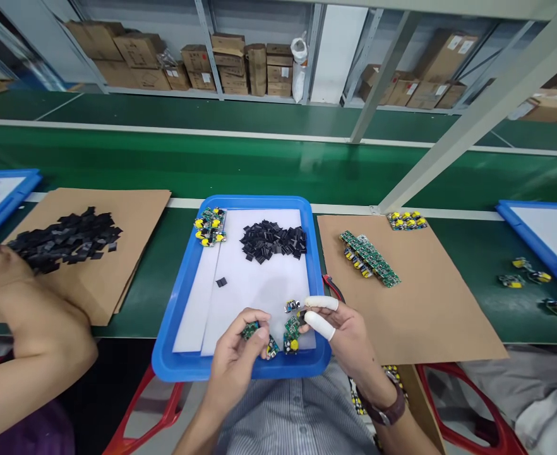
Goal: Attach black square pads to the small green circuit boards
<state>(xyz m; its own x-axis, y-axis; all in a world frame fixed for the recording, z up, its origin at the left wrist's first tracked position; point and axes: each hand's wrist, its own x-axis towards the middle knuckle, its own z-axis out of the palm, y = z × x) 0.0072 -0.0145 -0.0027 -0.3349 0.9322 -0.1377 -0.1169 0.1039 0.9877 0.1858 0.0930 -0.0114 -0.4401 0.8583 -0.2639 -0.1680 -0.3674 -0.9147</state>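
My left hand [239,344] is closed in a pinch on a small green circuit board [250,329] over the near edge of the blue tray [184,297]. My right hand [338,328], with white finger cots on two fingers, pinches a small black part [301,313] just right of it. More small boards [291,333] with yellow components lie in the tray between my hands. A pile of black parts [273,241] sits at the tray's far side, one loose black part [220,282] lies left of centre, and a cluster of boards [209,225] rests at the far-left corner.
A row of green boards [369,258] and another cluster [407,220] lie on brown cardboard [430,303] to the right. A co-worker's arm [32,341] reaches in at left beside a heap of black parts [65,237] on cardboard. Blue trays stand at both edges, a green conveyor [259,164] runs behind.
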